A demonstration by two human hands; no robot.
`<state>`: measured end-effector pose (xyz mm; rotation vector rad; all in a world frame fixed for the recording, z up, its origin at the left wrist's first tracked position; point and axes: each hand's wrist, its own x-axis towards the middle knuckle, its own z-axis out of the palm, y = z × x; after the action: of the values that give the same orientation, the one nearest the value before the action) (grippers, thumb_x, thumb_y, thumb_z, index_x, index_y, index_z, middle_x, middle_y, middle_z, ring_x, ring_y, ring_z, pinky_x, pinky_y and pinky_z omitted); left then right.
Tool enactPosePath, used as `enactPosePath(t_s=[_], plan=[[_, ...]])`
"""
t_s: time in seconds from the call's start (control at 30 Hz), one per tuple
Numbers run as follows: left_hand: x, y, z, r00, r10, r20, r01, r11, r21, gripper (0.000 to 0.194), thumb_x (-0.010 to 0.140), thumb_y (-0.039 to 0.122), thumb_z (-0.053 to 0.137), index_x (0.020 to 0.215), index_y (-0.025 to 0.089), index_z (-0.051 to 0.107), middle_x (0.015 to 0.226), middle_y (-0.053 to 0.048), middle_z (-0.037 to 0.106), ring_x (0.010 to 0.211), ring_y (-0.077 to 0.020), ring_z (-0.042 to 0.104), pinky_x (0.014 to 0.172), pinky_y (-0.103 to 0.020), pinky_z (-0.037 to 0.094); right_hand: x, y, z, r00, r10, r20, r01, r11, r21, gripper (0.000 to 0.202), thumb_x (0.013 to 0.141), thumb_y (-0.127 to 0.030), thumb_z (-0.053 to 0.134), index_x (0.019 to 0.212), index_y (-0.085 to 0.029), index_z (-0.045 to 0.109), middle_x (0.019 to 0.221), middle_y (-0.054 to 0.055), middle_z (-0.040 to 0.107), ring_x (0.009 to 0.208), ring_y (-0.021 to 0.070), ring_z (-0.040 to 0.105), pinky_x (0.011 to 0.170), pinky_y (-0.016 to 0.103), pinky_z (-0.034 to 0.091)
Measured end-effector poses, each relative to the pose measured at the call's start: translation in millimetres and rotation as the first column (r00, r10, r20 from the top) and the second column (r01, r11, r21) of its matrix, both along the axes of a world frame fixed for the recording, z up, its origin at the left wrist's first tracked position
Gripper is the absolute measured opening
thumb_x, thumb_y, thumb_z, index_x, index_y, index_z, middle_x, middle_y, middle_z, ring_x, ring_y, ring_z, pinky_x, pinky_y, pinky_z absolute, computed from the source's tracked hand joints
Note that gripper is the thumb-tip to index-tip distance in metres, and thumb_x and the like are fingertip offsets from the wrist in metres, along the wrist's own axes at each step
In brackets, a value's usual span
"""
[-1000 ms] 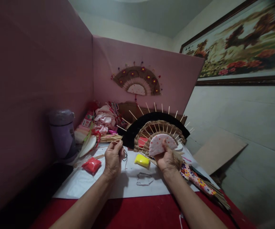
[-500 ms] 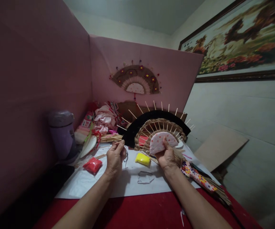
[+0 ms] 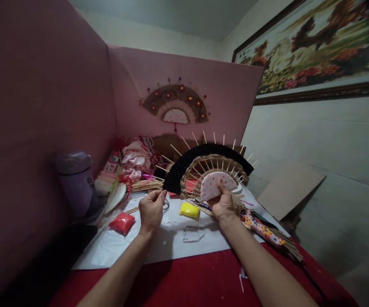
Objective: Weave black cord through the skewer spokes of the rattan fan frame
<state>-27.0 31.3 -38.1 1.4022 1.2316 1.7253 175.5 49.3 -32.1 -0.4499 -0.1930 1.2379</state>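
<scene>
- Where the clutter begins at the far left, a purple container (image 3: 77, 187) stands upright, clear plastic over its top.
- Right of it leans a white dish (image 3: 116, 198); nearer, a red packet (image 3: 122, 223) lies on the white sheet (image 3: 106, 253) that covers part of the red surface (image 3: 184, 281).
- Next comes the left hand (image 3: 151, 212), raised over the sheet. Its thumb and forefinger are pressed together at the lower left corner of the fan (image 3: 211, 149), so that corner sits right at the fingertips; the other fingers curl inward. A thin dark loop (image 3: 167, 207) shows just beside them; whether the hand holds it, I cannot tell.
- Behind that hand lie thin sticks (image 3: 146, 186) and crumpled pink cloth (image 3: 137, 154).
- From the left fingertips the fan spreads rightward, held up over the surface: black outer band, woven strips within, pale rods poking past the edge.
- Between the hands, a yellow packet (image 3: 189, 210) rests on the sheet; farther back, a decorated brown fan (image 3: 174, 115) hangs on the pink panel (image 3: 129, 81).
- The right hand (image 3: 224, 205) grips the fan's white, red-dotted half-round base (image 3: 213, 187): thumb across the front, fingers mostly hidden behind.
- Beyond that, flowered cloth (image 3: 262, 228) lies near the right forearm, and a tan board (image 3: 291, 187) leans at the wall.
</scene>
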Motion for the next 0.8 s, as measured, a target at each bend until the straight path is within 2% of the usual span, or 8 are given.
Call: enactPosePath(t_s=[0.13,0.23,0.3,0.37,0.47,0.53,0.67,0.8], plan=[[-3,1,0.5,0.970,0.132,-0.205,-0.108,0.986,0.126,0.022,0.075,0.035,0.057,0.071,0.016,0.067,0.064,-0.002,0.058,0.063,-0.0157,0.052,0.061,-0.026,0.039,2,1,1.1,1.000,-0.015,-0.007,0.015,1.000,0.003,0.020,0.067,-0.022,0.069,0.087,-0.022,0.064,0.063,-0.005,0.068,0.058,0.0127,0.063,0.067,0.030,0.053],[-5,1,2.7,0.841,0.358,-0.406,-0.234,0.917,0.324,0.019,0.075,0.031,0.058,0.065,0.017,0.065,0.077,-0.006,0.059,0.078,-0.0207,0.052,0.072,-0.032,0.038,4,2,0.4,1.000,-0.018,0.006,0.018,1.000,0.002,0.019,0.067,-0.022,0.069,0.086,-0.021,0.064,0.064,-0.005,0.069,0.059,0.0132,0.063,0.064,0.029,0.053],[-6,-1,4.6,0.750,0.453,-0.482,-0.274,0.876,0.397,0.017,0.076,0.028,0.057,0.064,0.017,0.062,0.078,-0.006,0.061,0.083,-0.0226,0.052,0.076,-0.034,0.036,6,4,-0.4,1.000,-0.025,0.018,0.024,1.000,0.002,0.019,0.067,-0.022,0.069,0.085,-0.021,0.064,0.066,-0.004,0.069,0.061,0.0135,0.064,0.062,0.028,0.053],[-7,-2,6.1,0.728,0.443,-0.523,-0.266,0.886,0.380,0.017,0.080,0.026,0.053,0.067,0.018,0.060,0.072,-0.004,0.062,0.075,-0.0206,0.054,0.072,-0.032,0.036,7,5,-0.8,0.999,-0.037,0.031,0.037,0.999,0.004,0.019,0.066,-0.022,0.069,0.085,-0.021,0.064,0.067,-0.004,0.069,0.062,0.0135,0.064,0.062,0.027,0.052],[-7,-4,7.3,0.770,0.339,-0.540,-0.219,0.936,0.274,0.018,0.084,0.027,0.047,0.075,0.018,0.059,0.062,-0.001,0.062,0.058,-0.0156,0.054,0.058,-0.026,0.035,8,7,-0.2,0.998,-0.046,0.039,0.046,0.999,0.002,0.019,0.065,-0.021,0.070,0.084,-0.021,0.064,0.067,-0.004,0.069,0.063,0.0133,0.064,0.064,0.028,0.053],[-8,-4,8.3,0.775,0.292,-0.560,-0.188,0.953,0.237,0.018,0.084,0.030,0.047,0.077,0.019,0.060,0.061,0.000,0.063,0.055,-0.0147,0.056,0.054,-0.024,0.033,9,8,1.0,0.998,-0.045,0.033,0.046,0.999,-0.005,0.017,0.065,-0.019,0.069,0.081,-0.021,0.064,0.065,-0.005,0.068,0.062,0.0127,0.063,0.066,0.028,0.053],[-15,-1,11.4,0.714,0.300,-0.633,-0.159,0.950,0.270,0.016,0.082,0.032,0.052,0.078,0.021,0.063,0.065,-0.001,0.067,0.060,-0.0153,0.060,0.055,-0.023,0.034,12,9,3.0,0.998,-0.058,0.035,0.059,0.998,-0.029,0.014,0.064,-0.014,0.067,0.077,-0.019,0.064,0.063,-0.005,0.068,0.060,0.0117,0.063,0.066,0.026,0.054],[-24,5,13.9,0.641,0.370,-0.672,-0.145,0.919,0.367,0.017,0.078,0.036,0.058,0.074,0.021,0.065,0.064,-0.001,0.067,0.058,-0.0157,0.060,0.054,-0.023,0.033,18,11,0.7,0.995,-0.071,0.072,0.074,0.997,-0.036,0.016,0.062,-0.010,0.065,0.075,-0.018,0.064,0.061,-0.004,0.068,0.056,0.0112,0.063,0.064,0.025,0.055]])
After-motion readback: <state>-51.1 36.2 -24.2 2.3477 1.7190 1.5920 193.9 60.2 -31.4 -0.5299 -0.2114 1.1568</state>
